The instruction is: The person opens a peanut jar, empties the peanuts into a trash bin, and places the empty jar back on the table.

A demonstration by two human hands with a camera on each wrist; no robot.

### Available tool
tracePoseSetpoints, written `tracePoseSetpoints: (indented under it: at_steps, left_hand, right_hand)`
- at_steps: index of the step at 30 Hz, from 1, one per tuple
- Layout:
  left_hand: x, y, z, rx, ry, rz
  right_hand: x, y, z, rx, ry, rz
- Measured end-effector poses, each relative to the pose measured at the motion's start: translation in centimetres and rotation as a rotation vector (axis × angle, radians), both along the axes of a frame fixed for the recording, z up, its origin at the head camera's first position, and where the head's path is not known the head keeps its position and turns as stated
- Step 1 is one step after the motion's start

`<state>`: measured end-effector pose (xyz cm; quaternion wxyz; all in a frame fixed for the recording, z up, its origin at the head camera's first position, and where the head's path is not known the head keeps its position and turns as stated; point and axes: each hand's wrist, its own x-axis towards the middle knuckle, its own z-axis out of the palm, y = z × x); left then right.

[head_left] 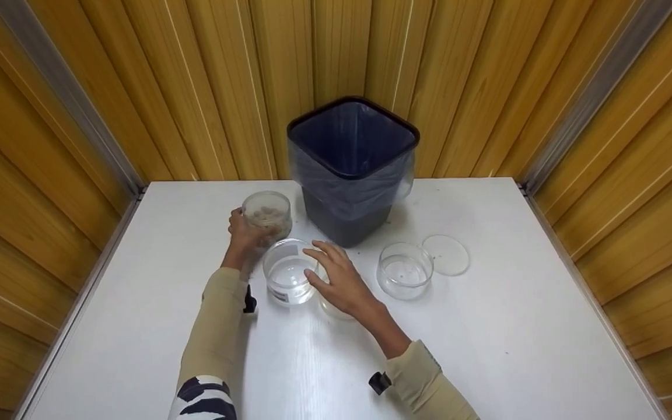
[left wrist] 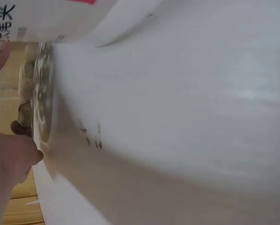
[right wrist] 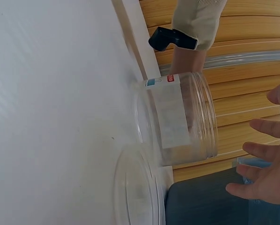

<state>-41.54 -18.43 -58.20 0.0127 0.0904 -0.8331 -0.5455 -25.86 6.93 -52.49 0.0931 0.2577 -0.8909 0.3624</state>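
Observation:
My left hand [head_left: 248,236] grips a transparent jar [head_left: 267,201] at the left of the bin; its fingers and thumb curl round the sides. Inside are what look like unshelled peanuts [left wrist: 25,86]. Just in front of it stands a second transparent jar [head_left: 290,280] with a printed label [right wrist: 170,112]. My right hand [head_left: 340,283] hovers beside this jar's rim, fingers spread and holding nothing. Beneath that hand lies a clear round lid [head_left: 336,309], partly hidden by it. In the right wrist view, the fingers [right wrist: 259,150] are apart from the jar.
A dark bin [head_left: 347,213] with a clear liner stands at the back of the white table [head_left: 517,326]. Right of my right hand is a third transparent jar [head_left: 405,274], with another clear lid [head_left: 450,255] beside it. Wood-patterned walls [head_left: 213,87] enclose the table.

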Motion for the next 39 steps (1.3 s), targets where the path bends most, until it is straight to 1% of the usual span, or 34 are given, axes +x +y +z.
tracePoseSetpoints:
  at_steps: [3,5,7,11,13,14,18,20,22,27,30,34,36,39]
  left_hand:
    - [0.0,0.5,0.1,0.089,0.0,-0.03]
    - [0.0,0.8,0.1,0.109,0.003,-0.043]
    - [0.0,0.9,0.2,0.101,0.007,-0.04]
    - [0.2,0.9,0.4,0.034,0.024,-0.025]
    - [0.5,0.8,0.5,0.038,0.031,-0.019]
    - [0.6,0.7,0.5,0.051,0.032,-0.016]
    - [1.2,0.4,1.0,0.171,0.061,-0.008]
    - [1.5,0.3,1.5,0.214,0.083,-0.015]
    - [1.9,0.2,2.2,0.233,0.097,-0.019]
    - [3.2,0.3,4.3,0.219,0.111,-0.043]
    - [4.2,0.3,5.7,0.219,0.139,-0.065]
    - [5.7,0.7,7.6,0.198,0.187,-0.089]
    - [6.6,1.0,8.3,0.179,0.219,-0.099]
    - [8.2,1.6,9.0,0.14,0.274,-0.121]
  right_hand:
    - [-0.1,0.3,-0.2,-0.015,-0.011,-0.014]
    - [-0.2,0.5,-0.4,-0.02,-0.013,-0.021]
    - [-0.3,0.5,-0.3,-0.024,-0.009,-0.024]
    - [-0.5,0.4,-0.2,-0.026,0.005,-0.02]
    - [-0.5,0.4,-0.2,-0.024,0.007,-0.017]
    - [-0.5,0.4,-0.2,-0.023,0.007,-0.016]
    - [-0.8,0.6,-0.1,-0.025,0.007,-0.015]
    - [-0.9,0.7,0.0,-0.032,0.008,-0.023]
    - [-1.0,0.9,0.1,-0.037,0.007,-0.03]
    - [-1.2,1.3,0.4,-0.04,0.01,-0.028]
    - [-1.3,1.4,0.7,-0.047,0.021,-0.024]
    - [-1.3,1.5,1.2,-0.058,0.032,-0.024]
    - [-1.2,1.6,1.6,-0.061,0.03,-0.027]
    - [-0.9,1.8,2.1,-0.062,0.026,-0.031]
